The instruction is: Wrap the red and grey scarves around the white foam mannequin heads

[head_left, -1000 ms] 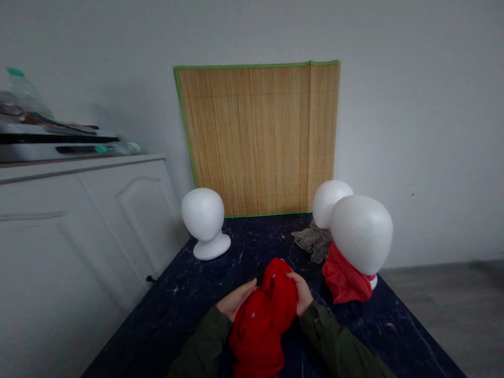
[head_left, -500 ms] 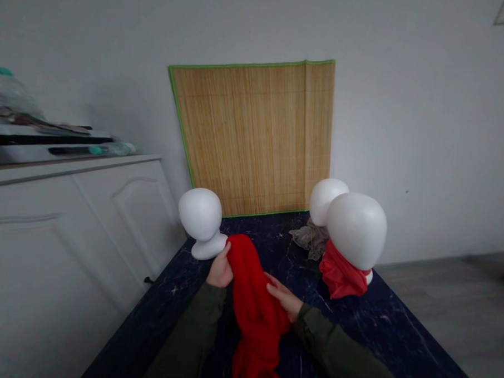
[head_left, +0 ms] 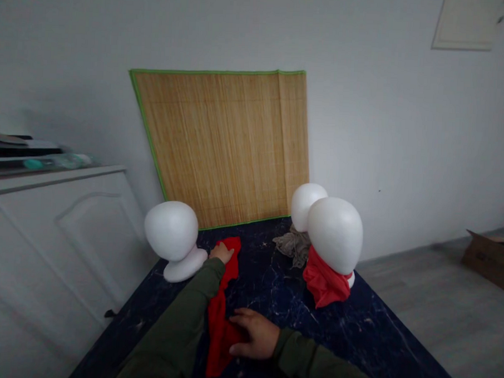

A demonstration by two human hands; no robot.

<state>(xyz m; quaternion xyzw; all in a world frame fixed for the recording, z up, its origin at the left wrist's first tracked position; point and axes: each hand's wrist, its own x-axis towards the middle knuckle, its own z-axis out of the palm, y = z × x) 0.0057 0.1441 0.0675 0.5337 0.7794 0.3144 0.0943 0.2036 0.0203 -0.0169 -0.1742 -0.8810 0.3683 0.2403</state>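
Observation:
A red scarf [head_left: 218,315] lies lengthwise down the dark blue marbled table [head_left: 268,284], narrow at its far end and wider near me. My left hand [head_left: 221,253] reaches to the far end, its fingers closed on the cloth there. Over the near part rests my right hand [head_left: 257,335], fingers stretched out and thumb apart, touching the fabric. Just left of my left hand stands a bare white foam mannequin head [head_left: 171,230], its base close to the scarf.
To the right, a white foam head [head_left: 336,234] wears a red cloth [head_left: 325,281] round its neck. Behind it stands another foam head [head_left: 306,202] with a grey-brown cloth [head_left: 294,245]. A bamboo mat [head_left: 220,148] leans on the wall; a white cabinet [head_left: 92,221] flanks the left side.
The scarf has gone from being held up between both hands to lying along the table. My left hand moved to its far end; my right hand came nearer and spread. The view turned right.

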